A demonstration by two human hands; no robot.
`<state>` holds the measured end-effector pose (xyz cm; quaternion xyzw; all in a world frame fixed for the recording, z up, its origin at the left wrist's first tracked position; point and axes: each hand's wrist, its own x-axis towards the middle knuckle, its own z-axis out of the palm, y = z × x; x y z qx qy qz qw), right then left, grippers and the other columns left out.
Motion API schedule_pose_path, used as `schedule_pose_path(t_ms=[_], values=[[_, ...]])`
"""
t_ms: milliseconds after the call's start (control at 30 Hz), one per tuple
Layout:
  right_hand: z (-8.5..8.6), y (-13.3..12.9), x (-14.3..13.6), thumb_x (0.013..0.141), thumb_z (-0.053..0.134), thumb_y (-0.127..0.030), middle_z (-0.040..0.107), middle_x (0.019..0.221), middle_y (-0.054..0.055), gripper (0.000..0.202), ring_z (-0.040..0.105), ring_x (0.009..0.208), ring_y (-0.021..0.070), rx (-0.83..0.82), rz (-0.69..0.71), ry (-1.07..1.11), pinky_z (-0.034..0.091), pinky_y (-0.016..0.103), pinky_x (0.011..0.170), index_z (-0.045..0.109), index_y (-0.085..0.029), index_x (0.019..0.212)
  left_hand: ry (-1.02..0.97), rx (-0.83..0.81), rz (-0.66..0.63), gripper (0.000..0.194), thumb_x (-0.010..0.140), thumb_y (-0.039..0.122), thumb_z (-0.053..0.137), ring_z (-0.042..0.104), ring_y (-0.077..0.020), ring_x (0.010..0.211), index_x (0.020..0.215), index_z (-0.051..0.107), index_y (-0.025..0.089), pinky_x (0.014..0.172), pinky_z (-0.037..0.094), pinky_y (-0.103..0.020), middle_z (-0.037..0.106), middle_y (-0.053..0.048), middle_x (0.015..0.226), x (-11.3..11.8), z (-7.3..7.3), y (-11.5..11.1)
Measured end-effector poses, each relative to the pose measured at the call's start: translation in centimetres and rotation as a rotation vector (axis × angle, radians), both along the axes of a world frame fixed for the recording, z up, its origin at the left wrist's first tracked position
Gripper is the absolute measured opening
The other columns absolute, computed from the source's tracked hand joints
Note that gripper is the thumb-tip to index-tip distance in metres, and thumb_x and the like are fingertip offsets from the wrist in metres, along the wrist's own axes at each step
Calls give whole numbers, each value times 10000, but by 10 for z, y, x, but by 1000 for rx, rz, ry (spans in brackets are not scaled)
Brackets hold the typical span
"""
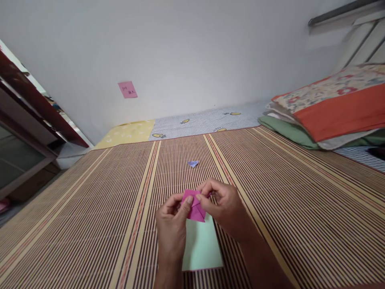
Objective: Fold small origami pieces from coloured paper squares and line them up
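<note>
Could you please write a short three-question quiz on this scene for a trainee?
1. True or false: the left hand and the right hand both hold the folded magenta paper.
2. Fill in the blank: the rectangular sheet below the hands, lying on the striped mat, is pale ____.
3. Which thing lies on the mat beyond the hands? (a) a pair of scissors; (b) a small purple paper piece; (c) a glue stick.

Key: 1. True. 2. Green. 3. (b).

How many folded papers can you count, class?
2: the pink paper held by the left hand and the right hand; the purple paper on the mat. Others may be hidden.
</note>
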<state>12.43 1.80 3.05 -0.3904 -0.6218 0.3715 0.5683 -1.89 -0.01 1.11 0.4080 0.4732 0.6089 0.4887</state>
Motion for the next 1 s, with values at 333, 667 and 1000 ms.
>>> schedule_pose_path(t_ms=[333, 667, 1000], values=[[-5, 5, 3, 822, 700, -205, 657, 785, 16, 138, 621, 722, 169, -97, -23, 74, 508, 310, 666, 562, -202, 813, -43, 65, 107, 205, 764, 326, 849, 669, -129, 667, 855, 756, 168, 616, 548, -215, 728, -12, 764, 5, -6, 0], [-15, 13, 26, 897, 653, -252, 668, 846, 19, 114, 657, 813, 178, -118, -13, 136, 527, 315, 750, 631, -196, 994, -35, 27, 107, 234, 759, 354, 848, 646, -120, 661, 826, 737, 159, 604, 522, -202, 705, -7, 737, 6, -10, 3], [-15, 10, 11, 886, 700, -330, 488, 640, -45, 241, 432, 594, 111, -239, 205, -59, 320, 250, 542, 626, -166, 726, 11, 25, -37, 235, 821, 380, 792, 628, -133, 670, 893, 745, 161, 624, 517, -228, 707, -20, 764, 8, -6, 2]])
